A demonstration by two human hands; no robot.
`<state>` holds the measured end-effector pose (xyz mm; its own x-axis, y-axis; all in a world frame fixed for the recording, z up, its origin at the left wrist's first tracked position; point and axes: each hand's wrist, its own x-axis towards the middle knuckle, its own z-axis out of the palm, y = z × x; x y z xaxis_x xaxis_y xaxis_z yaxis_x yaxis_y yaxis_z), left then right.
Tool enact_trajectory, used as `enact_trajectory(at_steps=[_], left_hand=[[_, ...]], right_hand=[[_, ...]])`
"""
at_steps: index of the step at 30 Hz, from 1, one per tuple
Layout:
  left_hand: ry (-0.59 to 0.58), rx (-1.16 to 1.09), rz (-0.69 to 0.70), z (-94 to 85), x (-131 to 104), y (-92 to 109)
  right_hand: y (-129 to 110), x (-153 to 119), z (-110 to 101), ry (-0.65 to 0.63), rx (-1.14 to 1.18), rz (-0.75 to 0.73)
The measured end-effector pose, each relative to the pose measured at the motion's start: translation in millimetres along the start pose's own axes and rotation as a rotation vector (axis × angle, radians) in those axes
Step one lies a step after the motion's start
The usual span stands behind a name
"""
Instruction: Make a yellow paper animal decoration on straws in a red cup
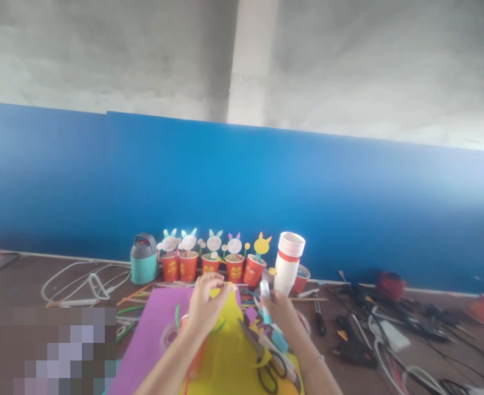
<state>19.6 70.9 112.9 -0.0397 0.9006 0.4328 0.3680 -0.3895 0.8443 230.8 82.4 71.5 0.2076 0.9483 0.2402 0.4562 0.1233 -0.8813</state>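
Observation:
My left hand (209, 300) is raised over the purple sheet (151, 329) and yellow sheet (221, 356). A small pale yellow piece (232, 287) is pinched at its fingertips; its exact shape is too small to tell. My right hand (282, 308) is closed around a white and light-blue tube (265, 296), which looks like a glue stick and stands nearly upright. Below the hands, black-handled scissors (270, 373) lie on the yellow sheet among paper scraps (252, 314). Partly hidden behind my left forearm are a red cup (196, 359) and a tape roll (168, 336).
Behind the hands stand several red paper cups (188, 267) with paper animal heads. Right of them rise stacked white cups (286, 274). A teal and grey container (143, 260) and white cable (77, 282) are left; a dark glue gun (354, 345) and tangled cables are right.

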Motion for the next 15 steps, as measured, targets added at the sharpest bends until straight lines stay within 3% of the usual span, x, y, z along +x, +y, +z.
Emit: enact_trajectory(at_steps=[4, 6, 10, 15], left_hand=[[0.075, 0.048, 0.012, 2.4, 1.3, -7.2], [0.136, 0.091, 0.059, 3.3, 0.5, -9.5], [0.192, 0.133, 0.101, 6.2, -3.4, -10.9], [0.189, 0.111, 0.092, 12.8, -8.3, -10.6]], right_hand=[[-25.3, -14.1, 7.1, -0.205, 0.15, 0.025], [-41.7, -23.5, 9.8, -0.273, 0.198, -0.054], [-63.7, -39.1, 15.6, -0.246, 0.099, -0.116], [-69.3, -47.1, 22.2, -0.228, 0.038, -0.088]])
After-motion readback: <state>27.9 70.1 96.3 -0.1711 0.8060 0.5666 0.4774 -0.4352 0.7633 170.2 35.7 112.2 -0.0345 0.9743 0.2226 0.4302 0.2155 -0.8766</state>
